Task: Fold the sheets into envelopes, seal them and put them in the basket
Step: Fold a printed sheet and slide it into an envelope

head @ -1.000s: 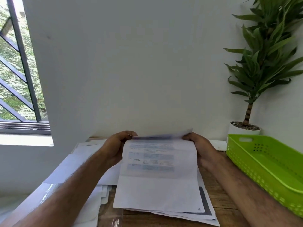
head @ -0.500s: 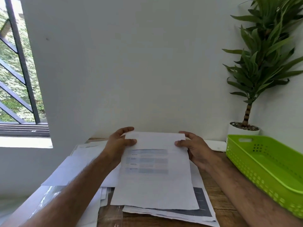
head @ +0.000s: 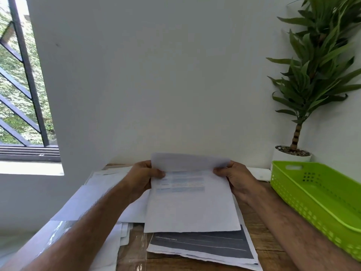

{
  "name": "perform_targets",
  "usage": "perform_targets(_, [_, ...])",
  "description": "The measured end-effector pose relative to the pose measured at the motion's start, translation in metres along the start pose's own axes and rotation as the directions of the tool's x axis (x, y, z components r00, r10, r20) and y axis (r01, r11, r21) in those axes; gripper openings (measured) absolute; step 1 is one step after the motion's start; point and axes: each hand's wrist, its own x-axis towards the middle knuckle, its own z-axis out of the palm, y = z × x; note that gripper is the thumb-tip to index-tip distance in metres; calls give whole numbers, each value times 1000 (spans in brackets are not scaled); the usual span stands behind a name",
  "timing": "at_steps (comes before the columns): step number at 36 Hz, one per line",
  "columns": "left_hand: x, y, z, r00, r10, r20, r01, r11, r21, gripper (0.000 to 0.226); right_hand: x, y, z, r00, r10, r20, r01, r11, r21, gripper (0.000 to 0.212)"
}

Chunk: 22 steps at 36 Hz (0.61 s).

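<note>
A white printed sheet [head: 192, 208] with blue lines of text lies on top of a paper stack in the middle of the wooden table. Its far edge is lifted and curls toward me. My left hand [head: 145, 178] pinches the far left corner, thumb on top. My right hand [head: 233, 175] pinches the far right corner the same way. Under the sheet a page with a dark printed block [head: 203, 245] sticks out. The green plastic basket [head: 320, 210] stands at the right, with nothing visible inside.
Loose white sheets [head: 101, 192] spread over the table's left side, some over a clear plastic sleeve [head: 134, 251]. A potted plant [head: 293, 153] stands in the far right corner behind the basket. A white wall rises just beyond the table; a window is at the left.
The sheet's far edge, folded toward me a second ago, was then laid out flat and is now lifted and curling forward again. Both hands stay at the far corners.
</note>
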Motion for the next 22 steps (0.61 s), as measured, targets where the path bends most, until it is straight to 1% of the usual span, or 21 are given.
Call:
perform_targets(2, [1, -1, 0, 1000, 1, -22, 0, 1000, 20, 22, -1, 0, -2, 1000, 17, -6, -17, 1000, -16, 22])
perform_targets(4, [0, -2, 0, 1000, -10, -24, 10, 999, 34, 22, -1, 0, -3, 999, 42, 0, -42, 999, -27, 22])
perform_targets(9, [-1, 2, 0, 998, -56, -23, 55, 998, -40, 20, 0, -4, -4, 993, 116, 32, -115, 993, -37, 24])
perform_targets(12, [-9, 2, 0, 995, -97, -12, 96, 993, -74, 22, -4, -7, -4, 990, 140, 17, -139, 988, -69, 17])
perform_targets(14, [-8, 6, 2, 992, -127, -16, 125, 989, -76, 19, -6, -10, -4, 990, 141, 17, -139, 988, -69, 17])
perform_targets(15, [-10, 7, -1, 993, -114, 3, 114, 989, -97, 17, -6, -11, -4, 990, 137, 16, -136, 989, -61, 19])
perform_targets(17, [-12, 8, -6, 994, -100, 40, 107, 949, -297, 27, -7, -13, -4, 991, 130, 1, -130, 991, -40, 23])
perform_targets(18, [-12, 10, -8, 991, -108, 73, 126, 944, -304, 33, -7, -13, -4, 992, 129, -15, -129, 991, -24, 22])
perform_targets(19, [-12, 11, -8, 990, -124, 63, 134, 971, -199, 35, -8, -13, -4, 991, 130, -31, -130, 992, 2, 22])
perform_targets(20, [-9, 13, -4, 990, -135, -45, 128, 983, -135, 32, -7, -13, -4, 990, 135, -46, -133, 991, 34, 23])
perform_targets(21, [-8, 14, 1, 980, -183, -79, 169, 973, -156, 32, -7, -14, -4, 988, 144, -57, -141, 988, 55, 26])
perform_targets(22, [-11, 10, 1, 985, -163, -50, 149, 966, -211, 35, -6, -14, -5, 986, 154, -62, -149, 986, 68, 32])
